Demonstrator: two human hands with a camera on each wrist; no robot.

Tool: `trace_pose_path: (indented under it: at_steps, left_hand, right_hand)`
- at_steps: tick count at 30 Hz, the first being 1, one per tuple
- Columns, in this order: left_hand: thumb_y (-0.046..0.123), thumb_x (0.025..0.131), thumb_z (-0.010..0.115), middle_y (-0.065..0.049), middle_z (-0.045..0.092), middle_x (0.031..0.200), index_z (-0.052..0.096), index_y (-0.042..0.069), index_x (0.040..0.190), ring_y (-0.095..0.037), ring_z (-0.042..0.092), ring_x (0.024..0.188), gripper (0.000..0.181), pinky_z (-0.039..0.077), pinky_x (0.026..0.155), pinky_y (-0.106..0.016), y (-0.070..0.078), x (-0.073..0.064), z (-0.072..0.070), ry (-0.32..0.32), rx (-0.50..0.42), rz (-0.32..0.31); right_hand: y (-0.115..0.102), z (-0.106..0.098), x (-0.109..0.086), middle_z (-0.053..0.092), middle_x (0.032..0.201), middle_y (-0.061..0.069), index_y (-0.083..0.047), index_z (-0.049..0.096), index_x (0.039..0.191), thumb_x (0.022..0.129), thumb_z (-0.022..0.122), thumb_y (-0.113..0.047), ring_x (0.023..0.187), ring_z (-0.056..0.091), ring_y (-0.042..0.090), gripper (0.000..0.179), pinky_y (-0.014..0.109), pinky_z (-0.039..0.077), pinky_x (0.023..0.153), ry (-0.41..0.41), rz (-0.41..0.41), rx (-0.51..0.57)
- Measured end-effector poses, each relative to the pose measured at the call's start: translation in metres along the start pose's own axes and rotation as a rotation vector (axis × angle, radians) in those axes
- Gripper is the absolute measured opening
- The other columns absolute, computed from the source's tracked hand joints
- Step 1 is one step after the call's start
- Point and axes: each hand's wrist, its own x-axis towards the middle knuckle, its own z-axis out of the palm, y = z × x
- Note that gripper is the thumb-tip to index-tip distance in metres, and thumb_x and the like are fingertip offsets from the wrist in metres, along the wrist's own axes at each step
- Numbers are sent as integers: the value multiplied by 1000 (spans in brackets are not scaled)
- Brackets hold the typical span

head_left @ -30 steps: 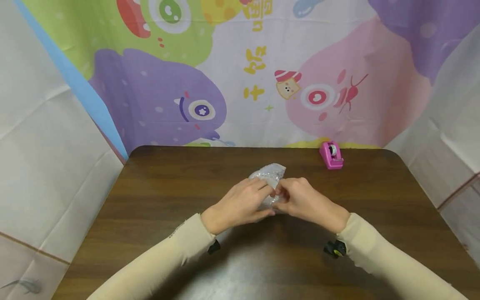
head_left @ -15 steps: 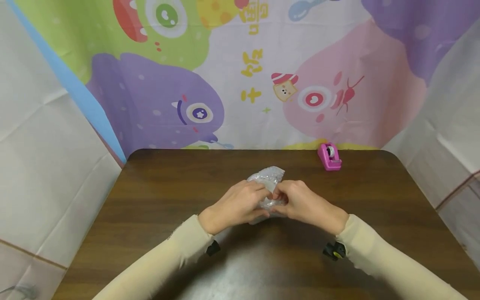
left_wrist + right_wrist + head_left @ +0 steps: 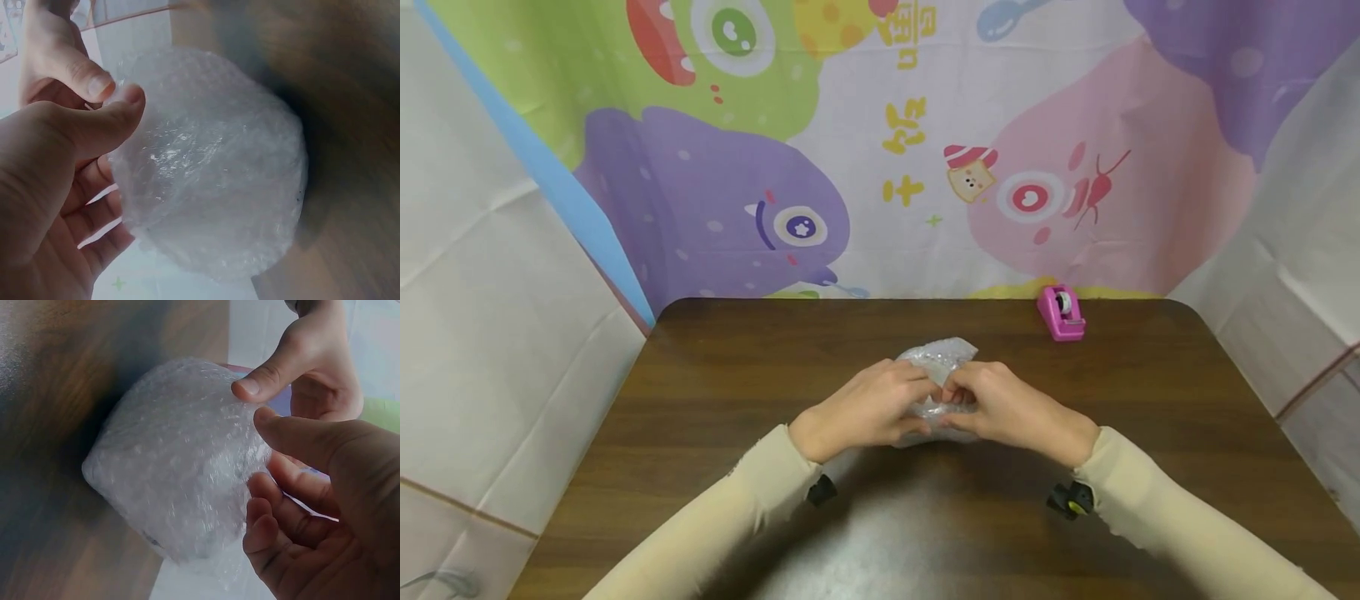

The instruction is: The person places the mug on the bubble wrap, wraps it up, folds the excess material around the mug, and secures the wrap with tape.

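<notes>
A bundle of clear bubble wrap (image 3: 937,354) sits on the table in front of me, its contents hidden. My left hand (image 3: 874,406) grips its upper left side, thumb on the near face and fingers curled over the top. From the other side my right hand (image 3: 1003,404) pinches the wrap near the top, its fingertips close to the left ones. In the left wrist view the bubble wrap (image 3: 212,169) looks rounded, with a shiny smooth patch. The right wrist view shows the bubble wrap (image 3: 175,462) tapering to a blunt corner low against the wood.
A pink tape dispenser (image 3: 1062,314) with a roll in it stands at the back right of the brown wooden table (image 3: 760,333). Behind the table hangs a cartoon-printed cloth (image 3: 895,242). Pale sheets (image 3: 497,275) close off both sides.
Both hands stay on the bubble wrap. The left hand has drawn slightly left, the gap between the hands has widened a little, and more of the near face shows.
</notes>
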Motion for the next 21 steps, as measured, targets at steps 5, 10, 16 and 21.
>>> trace_pose_path:
  at_steps: [5, 10, 16, 21]
  left_hand:
    - [33, 82, 87, 5, 69, 108, 72, 16, 115, -11, 63, 99, 40, 54, 90, -33, -5, -3, -3, -32, -60, 21]
    - [26, 79, 89, 6, 70, 108, 73, 16, 113, -13, 62, 105, 39, 50, 104, -33, -10, -6, -3, -26, -96, 34]
    - [18, 76, 90, 8, 74, 102, 76, 17, 110, -15, 60, 104, 37, 51, 93, -31, -19, -11, -4, 24, -116, 69]
    - [14, 79, 88, 8, 75, 102, 77, 15, 111, -16, 60, 110, 33, 50, 99, -32, -29, -16, -3, 41, -160, 81]
  right_hand:
    - [-2, -1, -2, 68, 85, -6, -12, 72, 94, 88, 83, -19, 76, 63, 8, 15, 25, 57, 67, -26, -29, 18]
    - [-3, -2, -1, 67, 85, -6, -10, 72, 99, 92, 79, -18, 75, 61, 8, 13, 24, 56, 66, -34, -56, 23]
    - [-3, -3, 0, 65, 83, -6, -7, 71, 108, 91, 79, -16, 71, 57, 5, 20, 20, 51, 62, 13, -68, 12]
    - [-4, -5, 1, 64, 85, -7, -6, 70, 113, 91, 78, -16, 71, 58, 5, 26, 20, 51, 61, 54, -91, 19]
